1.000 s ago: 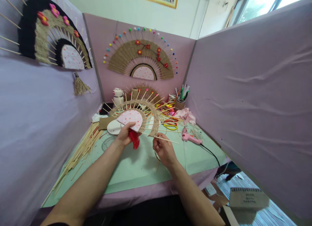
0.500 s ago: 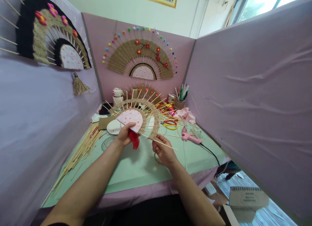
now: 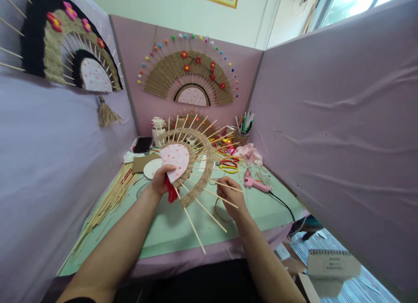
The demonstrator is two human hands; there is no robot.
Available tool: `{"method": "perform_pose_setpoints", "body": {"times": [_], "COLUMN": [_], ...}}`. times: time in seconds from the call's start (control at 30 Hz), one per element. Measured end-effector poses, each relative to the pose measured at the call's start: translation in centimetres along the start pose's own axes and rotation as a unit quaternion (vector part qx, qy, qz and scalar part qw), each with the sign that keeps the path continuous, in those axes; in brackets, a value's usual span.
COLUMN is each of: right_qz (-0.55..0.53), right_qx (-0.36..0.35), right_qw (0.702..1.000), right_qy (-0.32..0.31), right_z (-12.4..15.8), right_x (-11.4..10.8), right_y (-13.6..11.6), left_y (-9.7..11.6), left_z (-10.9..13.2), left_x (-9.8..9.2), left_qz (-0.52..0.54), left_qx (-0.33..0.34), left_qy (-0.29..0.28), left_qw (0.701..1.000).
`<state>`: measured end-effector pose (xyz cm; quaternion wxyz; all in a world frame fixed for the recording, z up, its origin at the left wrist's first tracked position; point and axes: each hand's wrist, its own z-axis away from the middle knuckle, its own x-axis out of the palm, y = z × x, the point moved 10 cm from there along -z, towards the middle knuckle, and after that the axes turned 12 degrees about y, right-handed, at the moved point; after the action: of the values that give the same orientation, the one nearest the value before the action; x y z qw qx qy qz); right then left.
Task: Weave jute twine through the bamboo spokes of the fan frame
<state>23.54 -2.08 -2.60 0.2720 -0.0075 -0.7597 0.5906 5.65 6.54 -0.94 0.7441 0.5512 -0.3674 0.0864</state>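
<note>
My left hand (image 3: 161,179) is closed on the base of a half-made fan (image 3: 183,163): a pink dotted half-disc with wooden sticks spreading out, a band of brown jute woven round them and a red tassel (image 3: 171,193) hanging below. The fan is held tilted above the green mat (image 3: 183,224). My right hand (image 3: 231,197) is closed, pinching the jute twine (image 3: 221,209) among the sticks on the fan's right side; a loop of twine hangs under it.
A pink glue gun (image 3: 254,183) with a black cord lies right of my hands. Loose sticks (image 3: 107,203) are piled at left. A pen cup (image 3: 242,135), scissors (image 3: 228,166) and scraps crowd the back. Finished fans (image 3: 189,79) hang on the purple partitions.
The fan has been turned clockwise, so its lower sticks now point toward me. My right hand has shifted right and a little further from me along the sticks.
</note>
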Motion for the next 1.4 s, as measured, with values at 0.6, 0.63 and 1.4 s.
{"method": "perform_pose_setpoints", "body": {"times": [0.6,0.63,1.4], "right_qz": [0.180,0.187,0.294], "right_qx": [-0.276,-0.291,-0.344], "right_qw": [0.929,0.923,0.888], "right_qy": [0.169,0.168,0.085], "right_z": [0.8,1.0,1.6], "right_x": [-4.7,-4.8,-3.1], "right_y": [-8.7,-9.1,-10.6], "left_y": [-0.4,-0.3,0.5], "left_z": [-0.4,-0.4,-0.4], "left_x": [-1.1,-1.2,-3.3], "left_qz": [-0.098,-0.101,-0.166], "left_qx": [-0.003,-0.005,-0.008], "left_qy": [-0.073,-0.075,-0.082], "left_qw": [0.992,0.992,0.983]}}
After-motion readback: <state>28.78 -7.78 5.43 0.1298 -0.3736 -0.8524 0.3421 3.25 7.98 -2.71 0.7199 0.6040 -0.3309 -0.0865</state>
